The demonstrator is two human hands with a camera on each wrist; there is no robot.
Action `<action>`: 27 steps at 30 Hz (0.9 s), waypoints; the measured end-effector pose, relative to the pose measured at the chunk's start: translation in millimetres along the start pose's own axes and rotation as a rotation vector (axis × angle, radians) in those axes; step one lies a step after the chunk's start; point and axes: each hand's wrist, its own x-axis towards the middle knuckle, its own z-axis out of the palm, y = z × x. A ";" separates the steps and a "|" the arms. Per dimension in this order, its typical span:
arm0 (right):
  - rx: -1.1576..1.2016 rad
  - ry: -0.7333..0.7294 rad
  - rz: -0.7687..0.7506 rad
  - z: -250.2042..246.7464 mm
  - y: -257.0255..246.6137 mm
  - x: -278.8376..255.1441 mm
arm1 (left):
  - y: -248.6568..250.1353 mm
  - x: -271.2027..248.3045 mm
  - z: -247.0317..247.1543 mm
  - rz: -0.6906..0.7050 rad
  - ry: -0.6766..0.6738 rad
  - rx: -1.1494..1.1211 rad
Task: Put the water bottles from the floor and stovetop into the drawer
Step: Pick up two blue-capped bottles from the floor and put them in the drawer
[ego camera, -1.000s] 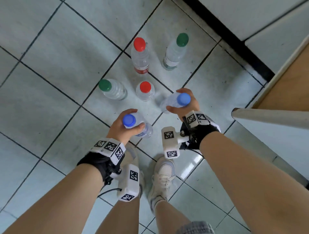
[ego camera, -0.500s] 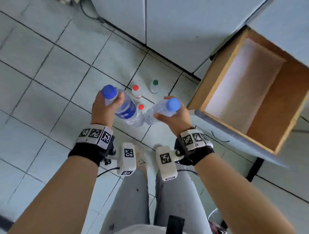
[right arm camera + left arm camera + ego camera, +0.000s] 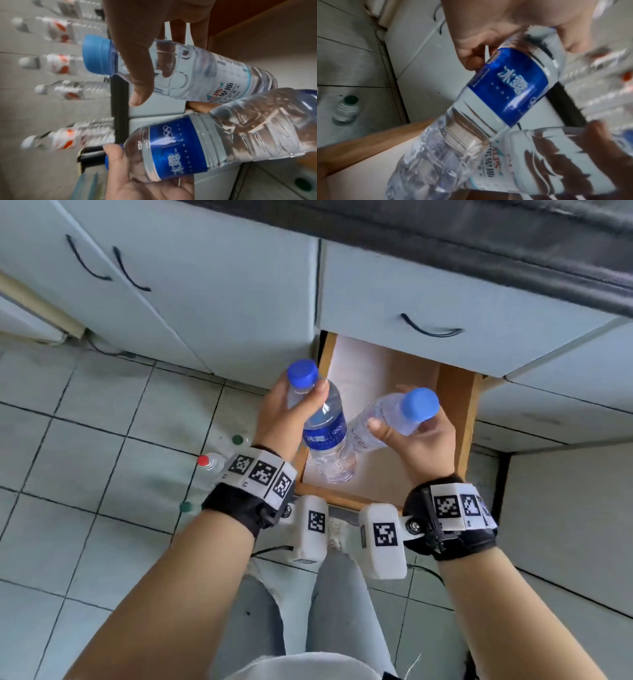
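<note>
Left of the open drawer (image 3: 455, 405), capped bottles (image 3: 209, 462) stand on the floor. Over the drawer, the left hand (image 3: 279, 412) grips the blue-label bottle (image 3: 325, 433) by its neck; just right, the right hand (image 3: 418, 436) holds the white-label bottle (image 3: 383, 419), the bottles touching.

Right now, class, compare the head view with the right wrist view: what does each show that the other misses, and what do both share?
Head view only: the red-capped bottle standing on the floor and the cabinet door handles.
Right wrist view only: a blurred row of white-capped, red-labelled bottles.
Both: the left hand gripping the blue-label bottle, the right hand gripping the white-label bottle, over the open drawer.
</note>
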 end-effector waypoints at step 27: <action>-0.153 -0.476 0.756 1.6 237.4 157.3 | -232.8 159.5 113.9 -0.797 -0.231 1.020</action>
